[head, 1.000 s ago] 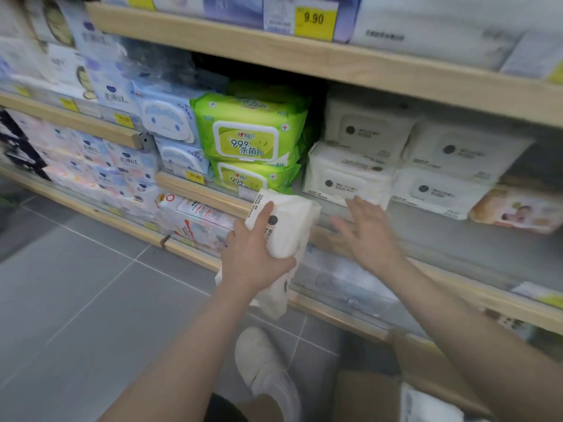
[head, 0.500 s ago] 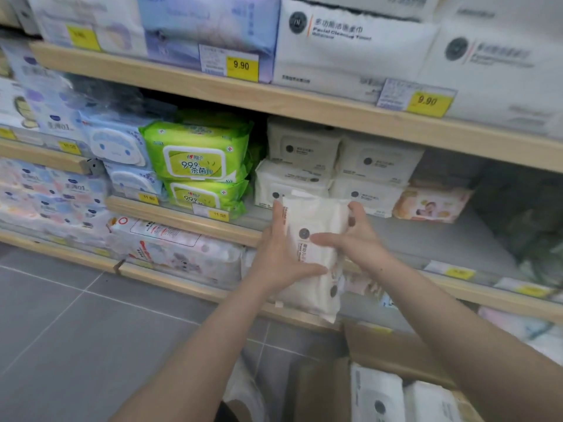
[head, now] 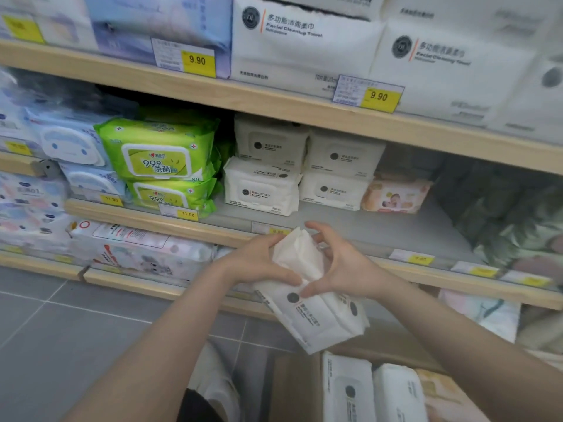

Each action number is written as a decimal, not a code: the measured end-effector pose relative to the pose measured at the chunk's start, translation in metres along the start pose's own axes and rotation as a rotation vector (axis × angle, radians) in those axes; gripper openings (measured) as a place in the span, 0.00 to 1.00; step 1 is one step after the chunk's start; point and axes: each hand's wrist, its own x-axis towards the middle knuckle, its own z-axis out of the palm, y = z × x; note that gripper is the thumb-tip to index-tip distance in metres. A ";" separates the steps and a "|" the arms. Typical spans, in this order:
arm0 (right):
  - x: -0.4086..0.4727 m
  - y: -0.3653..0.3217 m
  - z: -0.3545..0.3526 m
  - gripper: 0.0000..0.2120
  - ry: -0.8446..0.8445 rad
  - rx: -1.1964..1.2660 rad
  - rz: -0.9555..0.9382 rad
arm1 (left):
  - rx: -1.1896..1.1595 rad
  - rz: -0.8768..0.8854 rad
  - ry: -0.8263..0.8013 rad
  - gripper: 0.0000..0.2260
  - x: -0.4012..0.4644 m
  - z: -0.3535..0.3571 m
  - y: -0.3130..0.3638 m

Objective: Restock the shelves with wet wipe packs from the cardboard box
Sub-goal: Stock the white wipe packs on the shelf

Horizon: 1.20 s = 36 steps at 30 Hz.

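Both forearms are reaching forward and slightly inward, meeting in front of the middle shelf (head: 231, 222). The left hand (head: 259, 263) is curling around the left side of a white wet wipe pack (head: 307, 287), thumb lying across its printed face and fingers wrapping behind. The right hand (head: 341, 266) is cupping the pack's right side, thumb pressing the face near the black dot. The pack is sitting tilted between the two palms, its top end pointing at the shelf edge, just below it. Under the pack, the cardboard box (head: 292, 388) is holding more white packs (head: 347, 391).
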 end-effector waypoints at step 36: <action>0.170 0.130 -0.070 0.38 0.388 -0.793 -0.081 | 0.938 -0.027 0.730 0.24 0.205 -0.031 -0.056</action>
